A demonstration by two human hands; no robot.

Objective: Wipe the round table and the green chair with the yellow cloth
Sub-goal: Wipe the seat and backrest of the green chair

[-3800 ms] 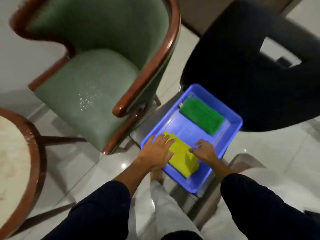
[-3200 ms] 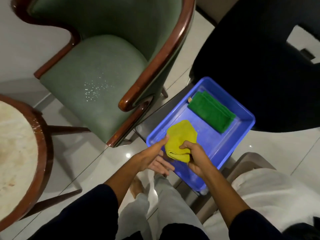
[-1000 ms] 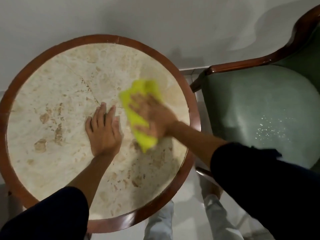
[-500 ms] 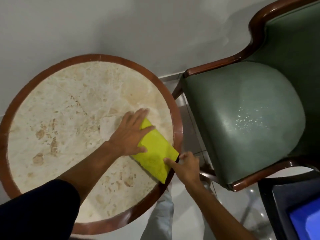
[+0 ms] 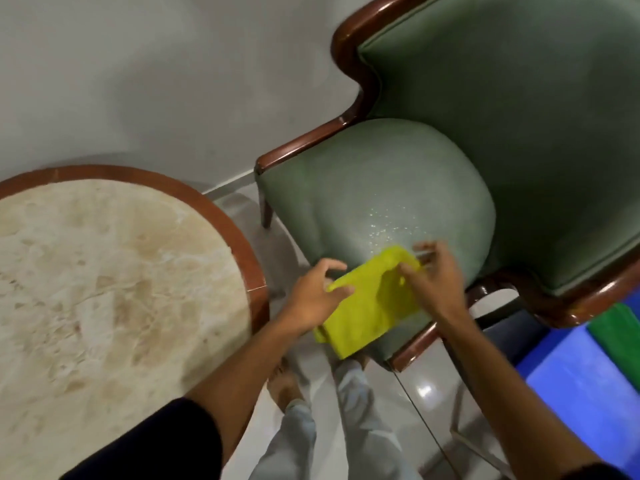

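The yellow cloth (image 5: 367, 306) hangs in the air over the front edge of the green chair (image 5: 377, 188), held by both hands. My left hand (image 5: 313, 294) pinches its left edge. My right hand (image 5: 436, 282) grips its upper right part, fingers curled into the fabric. White specks lie on the green seat just above the cloth. The round table (image 5: 104, 289), with a pale marble top and brown wooden rim, stands at the left, apart from both hands.
A blue tray (image 5: 581, 382) with a folded green cloth (image 5: 620, 337) sits on the floor at the right edge. The chair's wooden arm (image 5: 571, 303) curves along the right. A grey wall runs behind. My legs and a bare foot stand on glossy floor tiles below.
The cloth has left the table top and moved right to the chair's front edge. Both hands now hold it. The view has swung right, toward the chair.
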